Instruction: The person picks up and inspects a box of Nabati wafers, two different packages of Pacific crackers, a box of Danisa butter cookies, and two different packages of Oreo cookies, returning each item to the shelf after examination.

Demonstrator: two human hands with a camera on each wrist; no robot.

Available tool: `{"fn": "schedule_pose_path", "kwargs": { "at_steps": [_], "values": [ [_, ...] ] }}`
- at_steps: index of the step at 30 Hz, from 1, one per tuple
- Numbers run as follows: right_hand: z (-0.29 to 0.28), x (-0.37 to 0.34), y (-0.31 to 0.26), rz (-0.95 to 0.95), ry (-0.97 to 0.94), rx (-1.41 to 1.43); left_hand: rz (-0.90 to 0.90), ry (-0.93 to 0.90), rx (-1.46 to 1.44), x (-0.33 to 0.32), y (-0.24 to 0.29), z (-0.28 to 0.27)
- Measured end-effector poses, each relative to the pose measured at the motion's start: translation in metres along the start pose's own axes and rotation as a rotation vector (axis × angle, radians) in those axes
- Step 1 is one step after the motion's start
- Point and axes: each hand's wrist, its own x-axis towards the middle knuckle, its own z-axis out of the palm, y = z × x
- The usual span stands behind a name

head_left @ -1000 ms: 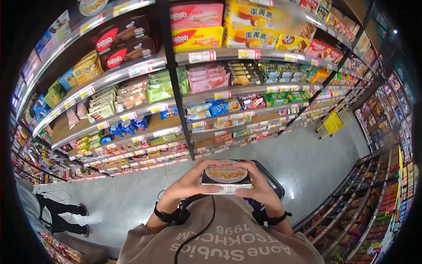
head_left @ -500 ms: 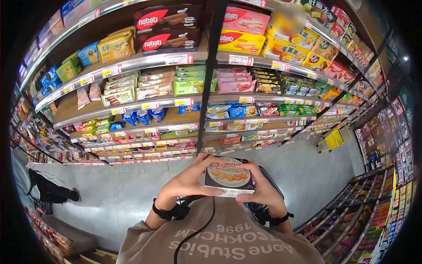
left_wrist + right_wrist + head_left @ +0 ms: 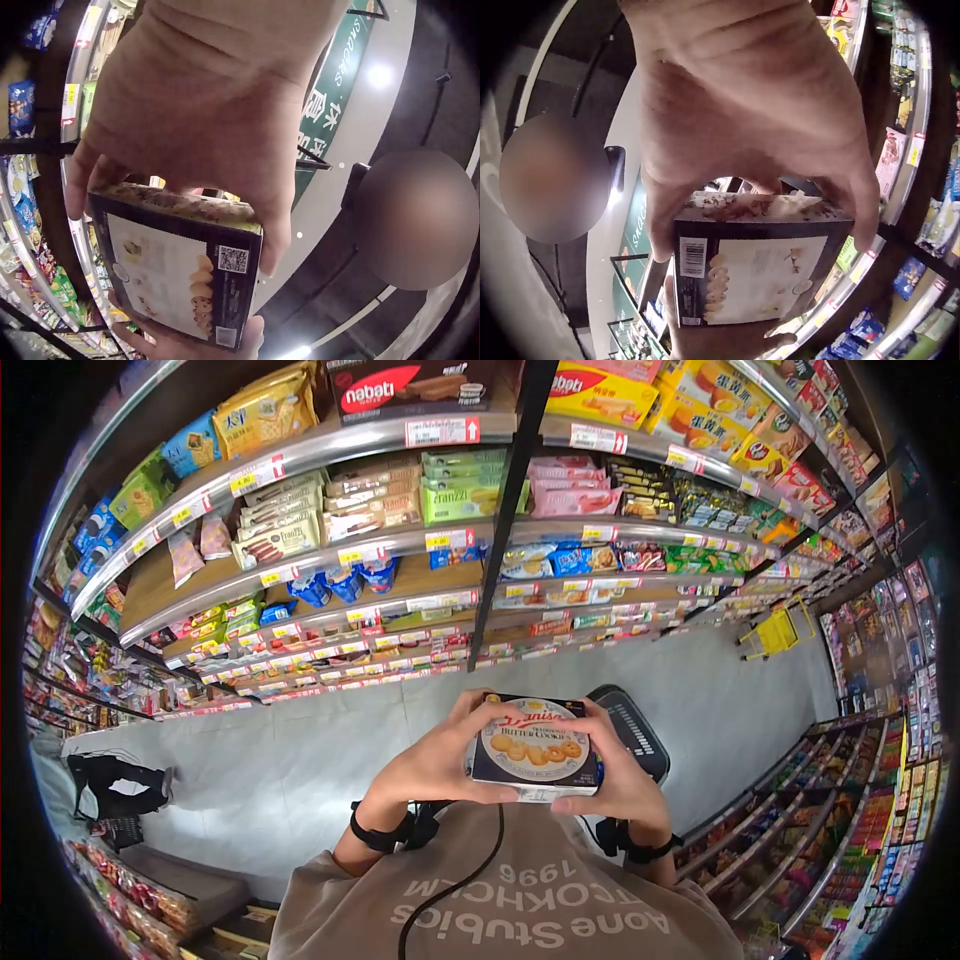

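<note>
Cookie box, dark, flat-sided and sharp-cornered, is gripped between both curled hands

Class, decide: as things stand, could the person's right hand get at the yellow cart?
Probably not: the right hand grips the butter cookies box, and the yellow cart stands well away, farther down the aisle.

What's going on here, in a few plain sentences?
A person in a store aisle holds a box of butter cookies between the left hand and the right hand. The box is held in front of their body, facing snack shelves. A yellow cart stands farther along the aisle.
</note>
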Motion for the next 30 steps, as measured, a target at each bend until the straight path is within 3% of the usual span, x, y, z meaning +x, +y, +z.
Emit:
{"fn": "schedule_pose_path", "kwargs": {
  "at_steps": [6,9,14,23,30],
  "values": [
    [0.037,0.006,-0.004,0.035,0.075,0.111,-0.004,-0.039,-0.03,-0.021,-0.009,-0.016],
    [0.044,0.018,-0.014,-0.016,0.018,-0.015,0.001,-0.012,-0.013,-0.034,-0.011,-0.029],
    [0.046,0.04,-0.027,-0.019,-0.046,-0.106,-0.036,0.045,-0.105,-0.049,-0.014,-0.038],
    [0.051,0.047,-0.036,0.046,-0.089,-0.055,-0.052,0.116,0.032,-0.066,-0.003,-0.042],
    [0.044,0.045,-0.034,0.017,-0.038,-0.101,-0.045,0.101,-0.035,-0.053,-0.009,-0.042]
  ]
}}
